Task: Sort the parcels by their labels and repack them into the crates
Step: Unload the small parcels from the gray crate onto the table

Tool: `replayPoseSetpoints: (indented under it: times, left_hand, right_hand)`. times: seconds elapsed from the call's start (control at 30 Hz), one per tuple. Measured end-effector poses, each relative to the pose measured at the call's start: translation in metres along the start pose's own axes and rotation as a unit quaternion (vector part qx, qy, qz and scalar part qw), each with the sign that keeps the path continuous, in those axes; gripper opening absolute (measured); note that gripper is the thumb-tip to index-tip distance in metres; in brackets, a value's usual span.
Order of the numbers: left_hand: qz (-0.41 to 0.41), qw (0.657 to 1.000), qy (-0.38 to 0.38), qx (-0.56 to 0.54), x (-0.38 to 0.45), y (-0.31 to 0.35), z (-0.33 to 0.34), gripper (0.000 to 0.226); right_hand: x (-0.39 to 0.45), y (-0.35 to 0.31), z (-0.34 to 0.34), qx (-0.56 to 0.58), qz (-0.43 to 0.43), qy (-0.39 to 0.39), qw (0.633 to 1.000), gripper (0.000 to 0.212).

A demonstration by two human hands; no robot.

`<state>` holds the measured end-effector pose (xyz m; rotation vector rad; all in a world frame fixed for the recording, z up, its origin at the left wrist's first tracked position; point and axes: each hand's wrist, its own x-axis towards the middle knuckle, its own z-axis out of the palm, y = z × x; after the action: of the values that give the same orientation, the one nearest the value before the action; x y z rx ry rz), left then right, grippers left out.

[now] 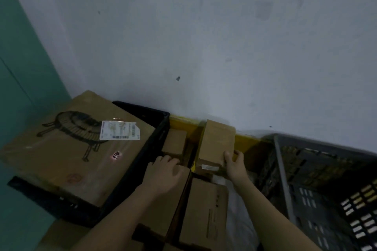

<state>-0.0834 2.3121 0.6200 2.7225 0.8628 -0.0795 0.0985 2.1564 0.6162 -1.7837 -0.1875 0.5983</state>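
My right hand grips the near right corner of a small brown cardboard parcel, held tilted up above the yellow crate. My left hand rests with curled fingers on the far edge of another brown parcel in the middle. Beyond the left hand's fingers sits a smaller box inside the yellow crate. A taller cardboard parcel with printed text lies below my right hand.
A large carton with a fan drawing and a white shipping label fills a black crate at the left. A grey perforated crate stands at the right. A pale wall rises behind; a teal surface lies at the far left.
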Motion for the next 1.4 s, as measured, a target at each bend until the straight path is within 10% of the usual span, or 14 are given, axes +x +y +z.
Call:
replayPoseSetpoints:
  times: [0.73, 1.07, 1.4]
  left_hand:
    - [0.012, 0.998, 0.066, 0.016, 0.019, -0.011, 0.067, 0.071]
    - [0.018, 0.997, 0.066, 0.028, 0.008, -0.007, 0.040, 0.055]
    - [0.104, 0.987, 0.123, 0.005, -0.038, -0.011, -0.015, 0.047]
  right_hand:
    - [0.056, 0.050, 0.018, -0.054, 0.096, -0.032, 0.993, 0.065]
    - [0.036, 0.015, 0.011, -0.238, -0.058, 0.016, 0.969, 0.022]
    - [-0.046, -0.021, 0.022, -0.274, -0.098, -0.016, 0.957, 0.034]
